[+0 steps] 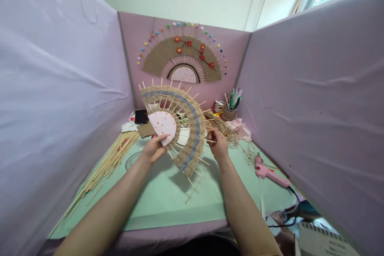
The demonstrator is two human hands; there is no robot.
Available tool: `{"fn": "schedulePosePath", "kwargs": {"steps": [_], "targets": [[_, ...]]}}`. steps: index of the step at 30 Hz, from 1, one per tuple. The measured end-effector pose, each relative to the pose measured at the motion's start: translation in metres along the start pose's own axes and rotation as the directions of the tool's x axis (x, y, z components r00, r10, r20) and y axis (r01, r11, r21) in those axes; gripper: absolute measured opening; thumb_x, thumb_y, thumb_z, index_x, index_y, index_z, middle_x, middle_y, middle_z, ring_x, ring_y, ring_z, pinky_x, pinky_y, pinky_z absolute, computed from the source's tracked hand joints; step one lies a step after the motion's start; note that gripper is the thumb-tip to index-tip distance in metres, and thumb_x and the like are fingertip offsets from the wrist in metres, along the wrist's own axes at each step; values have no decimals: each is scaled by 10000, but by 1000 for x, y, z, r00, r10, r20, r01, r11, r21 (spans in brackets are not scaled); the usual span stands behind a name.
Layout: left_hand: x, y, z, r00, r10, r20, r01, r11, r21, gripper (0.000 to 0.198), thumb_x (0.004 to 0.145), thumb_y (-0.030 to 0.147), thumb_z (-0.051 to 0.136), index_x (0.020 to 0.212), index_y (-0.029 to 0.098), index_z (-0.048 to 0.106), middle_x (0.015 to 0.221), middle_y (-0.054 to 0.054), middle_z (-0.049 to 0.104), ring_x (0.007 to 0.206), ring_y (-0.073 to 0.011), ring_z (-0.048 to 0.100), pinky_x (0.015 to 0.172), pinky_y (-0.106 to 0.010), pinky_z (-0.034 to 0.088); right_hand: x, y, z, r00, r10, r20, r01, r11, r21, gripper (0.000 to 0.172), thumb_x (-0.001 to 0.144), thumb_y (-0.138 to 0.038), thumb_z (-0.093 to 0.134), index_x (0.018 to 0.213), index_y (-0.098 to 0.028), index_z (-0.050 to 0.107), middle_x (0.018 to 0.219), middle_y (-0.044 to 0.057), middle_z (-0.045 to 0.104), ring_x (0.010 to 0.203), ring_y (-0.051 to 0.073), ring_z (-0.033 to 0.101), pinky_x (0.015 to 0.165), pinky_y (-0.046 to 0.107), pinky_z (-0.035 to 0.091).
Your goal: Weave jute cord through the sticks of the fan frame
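Note:
A woven fan (196, 122) of tan twine with a blue band is held tilted above the green table. Thin wooden sticks run out past its outer edge, and a pink spotted half-round piece (164, 124) forms its centre. My left hand (154, 149) grips the fan by the lower edge of that half-round, thumb on the front. At the fan's right side, my right hand (217, 142) has its fingers closed around the stick ends by the outer rim. Part of those fingers is hidden behind the sticks.
A finished fan (168, 54) with red flowers hangs on the back panel. Bamboo sticks (105, 166) lie at left near a protractor (130, 161). Twine (225, 126) and a tool cup (229, 114) stand behind. A pink glue gun (271, 174) with its cord lies right. Fabric-covered panels flank the table.

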State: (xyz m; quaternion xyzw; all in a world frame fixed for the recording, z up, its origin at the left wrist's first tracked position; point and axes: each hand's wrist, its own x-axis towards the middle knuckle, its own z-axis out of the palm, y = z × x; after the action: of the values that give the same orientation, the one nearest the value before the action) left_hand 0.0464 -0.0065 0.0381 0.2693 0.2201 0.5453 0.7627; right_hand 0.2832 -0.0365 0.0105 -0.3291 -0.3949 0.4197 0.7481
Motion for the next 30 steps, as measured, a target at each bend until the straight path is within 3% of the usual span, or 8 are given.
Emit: {"fn": "schedulePosePath", "kwargs": {"steps": [7,20,25,30], "targets": [[4,-7,-19,996,-2,-93,-5,997,-75,510,817,-46,429,1301,95,510,886,-102,742,771,-191,711,881,-369,555,-1,6,1,999,44,9,-43,995,-86,365,745,-519,597,809,-176,705,560,-39,439,442,57,321,426,220,230],[0,1,-19,990,51,-134,-68,990,-124,508,814,-38,424,1286,118,529,861,-87,738,760,-178,703,777,-306,580,-1,9,0,999,31,38,-25,989,-145,395,740,-527,630,820,-149,713,562,-30,453,488,71,337,464,235,236],[-1,2,-21,988,55,-145,-71,992,-105,483,818,-28,431,1263,120,547,851,-85,735,739,-171,699,780,-314,579,2,13,-6,998,-56,3,55,967,-250,361,722,-488,666,810,-142,714,553,-35,456,505,77,352,483,234,260],[-4,6,-22,992,74,-104,-84,992,-92,485,822,-19,435,1275,118,541,909,-95,734,789,-175,694,848,-344,558,5,14,-11,983,-152,-102,110,936,-334,288,682,-420,707,791,-154,706,636,-6,583,573,102,454,550,241,353]]}}
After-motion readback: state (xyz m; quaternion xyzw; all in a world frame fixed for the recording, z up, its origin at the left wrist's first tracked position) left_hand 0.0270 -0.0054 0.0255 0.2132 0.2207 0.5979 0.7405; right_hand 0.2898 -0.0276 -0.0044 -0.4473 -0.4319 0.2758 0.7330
